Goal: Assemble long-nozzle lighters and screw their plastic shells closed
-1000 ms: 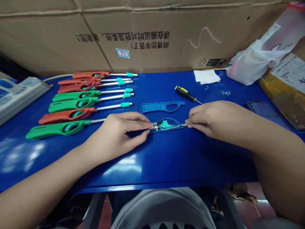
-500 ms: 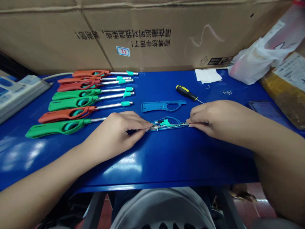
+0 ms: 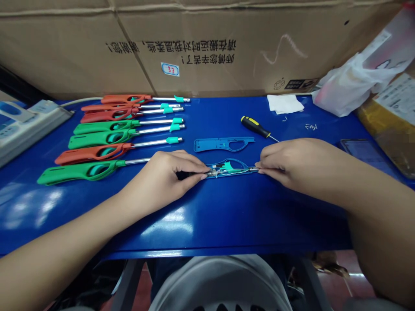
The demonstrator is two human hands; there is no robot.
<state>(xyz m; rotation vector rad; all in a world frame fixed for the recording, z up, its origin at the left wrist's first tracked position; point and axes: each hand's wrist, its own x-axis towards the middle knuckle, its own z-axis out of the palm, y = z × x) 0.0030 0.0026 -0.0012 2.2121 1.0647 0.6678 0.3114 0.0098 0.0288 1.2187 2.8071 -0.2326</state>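
An opened blue lighter half, with a teal trigger and thin wires inside, lies on the blue table. My left hand pinches its left end, fingers closed on the inner parts there. At the right end my right hand grips it where the metal tube begins. The matching blue cover shell lies just behind, apart from both hands. A black-and-yellow screwdriver rests behind my right hand.
Several finished long-nosed lighters, green and orange, lie in a row at left. Behind stands a large cardboard box. A white cloth, small screws, a white plastic bag, a phone and a grey device are around.
Both hands stay on the blue lighter half with only slight finger shifts. The view has drifted a little.
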